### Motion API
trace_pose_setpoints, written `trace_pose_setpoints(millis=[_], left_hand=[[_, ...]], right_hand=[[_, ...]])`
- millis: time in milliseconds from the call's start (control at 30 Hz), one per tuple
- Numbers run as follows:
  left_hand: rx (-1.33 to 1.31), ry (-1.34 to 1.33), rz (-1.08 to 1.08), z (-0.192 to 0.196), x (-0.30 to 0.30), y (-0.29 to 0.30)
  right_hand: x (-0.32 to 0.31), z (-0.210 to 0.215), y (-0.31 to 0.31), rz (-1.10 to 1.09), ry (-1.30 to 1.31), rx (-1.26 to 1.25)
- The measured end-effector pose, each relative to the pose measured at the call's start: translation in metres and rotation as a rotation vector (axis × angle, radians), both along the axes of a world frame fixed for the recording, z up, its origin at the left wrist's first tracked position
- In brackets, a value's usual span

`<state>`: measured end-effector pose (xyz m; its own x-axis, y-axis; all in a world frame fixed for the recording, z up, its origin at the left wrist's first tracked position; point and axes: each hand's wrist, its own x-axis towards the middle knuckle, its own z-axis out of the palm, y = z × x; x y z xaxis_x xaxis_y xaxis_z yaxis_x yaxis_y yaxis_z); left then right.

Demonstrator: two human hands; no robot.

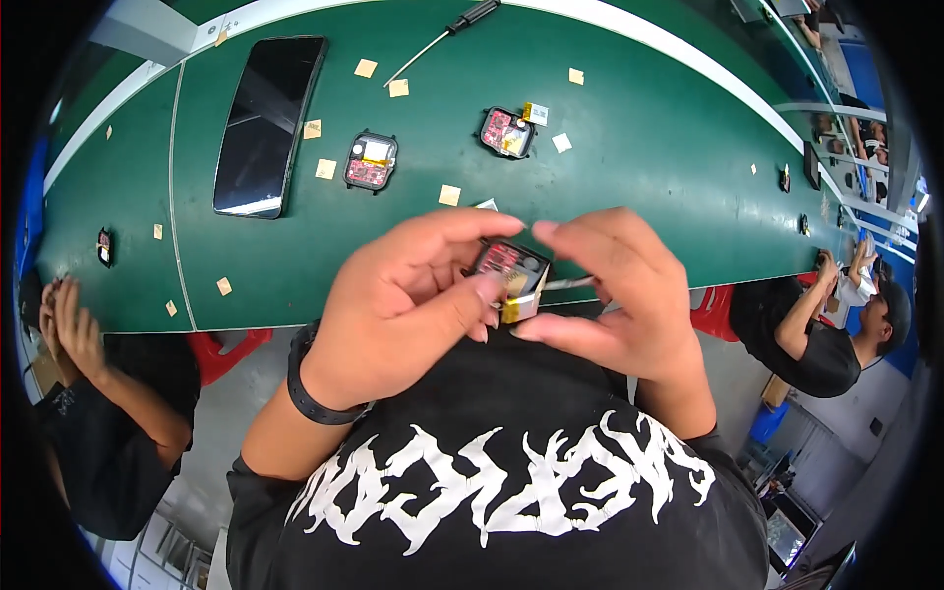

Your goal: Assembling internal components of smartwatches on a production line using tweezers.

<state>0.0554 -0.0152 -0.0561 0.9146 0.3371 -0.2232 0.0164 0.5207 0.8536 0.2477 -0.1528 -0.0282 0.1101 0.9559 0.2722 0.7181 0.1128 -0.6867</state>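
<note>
My left hand (393, 305), a dark band on its wrist, pinches an open smartwatch case (505, 258) just past the table's near edge. Inside the case a red circuit board shows, and a silvery battery with yellow tape (521, 306) sits at its lower side, partly tilted up. My left fingers cover part of it. Around the case's right side curls my right hand (619, 290), thumb and forefinger apart. A slim metal tool (570, 283) juts from its fingers toward the battery; most of the tool is hidden.
On the green table (649, 167) lie two more open watch cases (371, 162) with red boards, a black phone (267, 128), a screwdriver (442, 41) and scattered paper squares (449, 195). Co-workers sit at left (108, 393) and right (826, 334), beside red stools (226, 352).
</note>
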Motion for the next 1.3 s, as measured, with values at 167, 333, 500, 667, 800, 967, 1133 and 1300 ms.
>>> trace_pose_setpoints(millis=[167, 333, 500, 667, 800, 967, 1133, 1300], left_hand=[[0.071, 0.002, 0.107, -0.003, -0.003, -0.005], [0.265, 0.019, 0.191, 0.001, -0.003, -0.012], [0.418, 0.030, 0.280, 0.001, -0.006, -0.010], [0.576, 0.001, 0.251, 0.002, -0.012, -0.005], [0.490, 0.015, 0.283, 0.002, -0.010, -0.007], [0.306, 0.029, 0.250, 0.003, -0.011, -0.005], [0.545, 0.010, 0.301, -0.001, -0.012, -0.009], [0.644, -0.002, 0.397, -0.001, -0.011, -0.013]], right_hand=[[0.001, -0.006, -0.021, -0.218, 0.255, -0.006], [-0.008, -0.003, -0.017, -0.349, 0.035, -0.159], [-0.020, 0.006, -0.012, -0.372, -0.043, -0.190], [-0.023, 0.012, -0.009, -0.351, -0.076, -0.246], [-0.023, 0.018, -0.005, -0.313, -0.094, -0.301], [-0.031, 0.019, -0.004, -0.219, 0.005, -0.273], [-0.037, 0.019, 0.000, -0.191, -0.225, -0.270], [-0.045, 0.014, 0.003, -0.198, -0.286, -0.255]])
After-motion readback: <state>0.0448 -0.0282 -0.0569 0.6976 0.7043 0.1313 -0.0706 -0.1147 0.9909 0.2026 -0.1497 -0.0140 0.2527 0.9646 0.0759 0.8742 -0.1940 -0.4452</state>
